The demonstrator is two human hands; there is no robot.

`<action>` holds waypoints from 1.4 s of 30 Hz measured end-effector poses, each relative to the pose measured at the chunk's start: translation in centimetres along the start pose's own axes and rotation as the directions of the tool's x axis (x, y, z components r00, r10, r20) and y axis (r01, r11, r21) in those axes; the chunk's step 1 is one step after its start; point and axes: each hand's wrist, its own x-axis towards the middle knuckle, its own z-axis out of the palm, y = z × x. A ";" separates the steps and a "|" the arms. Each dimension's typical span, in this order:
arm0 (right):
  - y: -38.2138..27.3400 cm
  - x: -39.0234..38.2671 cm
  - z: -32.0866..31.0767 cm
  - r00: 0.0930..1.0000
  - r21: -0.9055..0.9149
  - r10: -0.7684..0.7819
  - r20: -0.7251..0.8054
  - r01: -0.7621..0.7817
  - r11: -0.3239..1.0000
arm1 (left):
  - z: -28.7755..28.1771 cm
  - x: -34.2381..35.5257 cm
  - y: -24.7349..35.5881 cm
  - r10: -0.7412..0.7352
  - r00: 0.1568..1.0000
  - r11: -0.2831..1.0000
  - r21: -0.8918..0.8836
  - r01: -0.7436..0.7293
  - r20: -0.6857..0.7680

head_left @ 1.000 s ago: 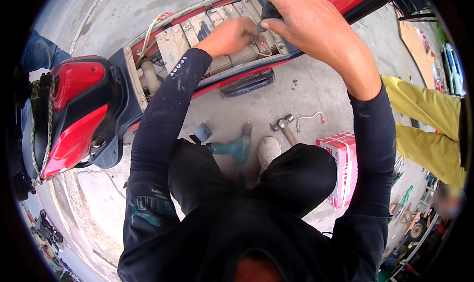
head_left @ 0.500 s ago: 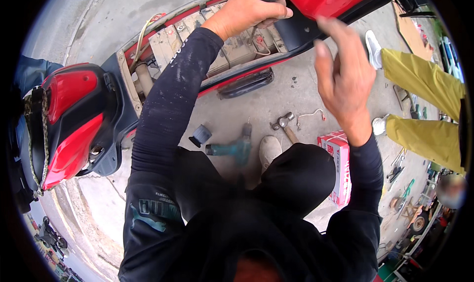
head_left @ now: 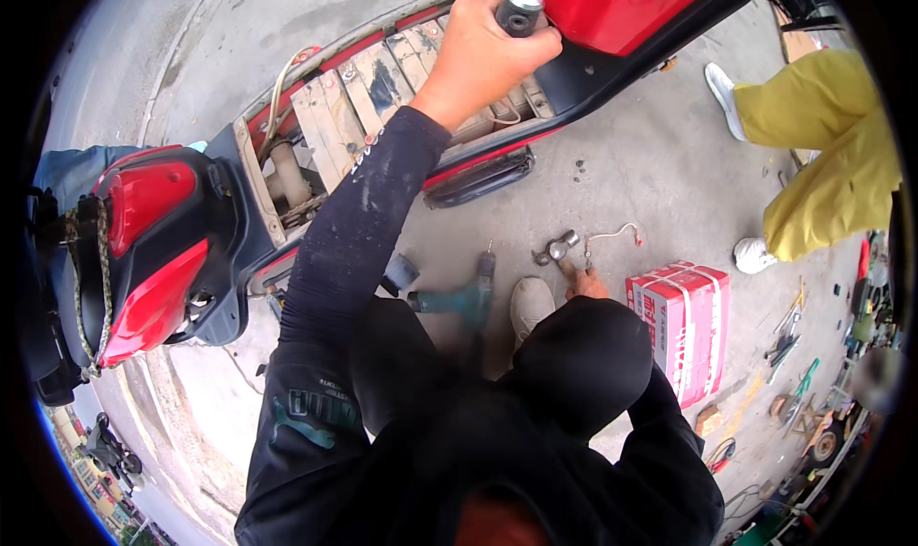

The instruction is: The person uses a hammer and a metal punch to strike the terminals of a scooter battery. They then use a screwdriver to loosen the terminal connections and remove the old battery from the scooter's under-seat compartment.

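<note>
My left hand [head_left: 483,54] is closed around a black metal cylinder with a silver top [head_left: 521,10], held above the open battery compartment [head_left: 363,87] in the red-and-black scooter's deck. Pale batteries and wires show inside it. Low by my right knee, my right hand [head_left: 585,284] is closed on the wooden handle of a hammer [head_left: 557,247] lying on the concrete. A short red-and-white lead [head_left: 617,232] lies beside it. A teal drill [head_left: 459,302] and a dark piece [head_left: 400,271] lie left of the hammer, near my shoe.
A co-worker's yellow trousers and white shoes [head_left: 813,116] are at the right. A strapped red-and-white box [head_left: 693,336] is by my right knee, with scattered tools [head_left: 784,340] beyond. Someone's blue-jeaned leg shows behind the scooter's red body [head_left: 158,288] at the left.
My right hand has come down from the scooter to the hammer. My left hand has risen toward the front panel with the cylinder in it. The yellow-trousered legs have shifted.
</note>
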 end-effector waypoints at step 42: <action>-24.4 -6.8 -49.2 0.547 -0.166 -0.647 -0.531 0.682 0.712 | -1.1 0.5 -0.5 -0.105 0.984 0.970 -0.201 0.133 0.146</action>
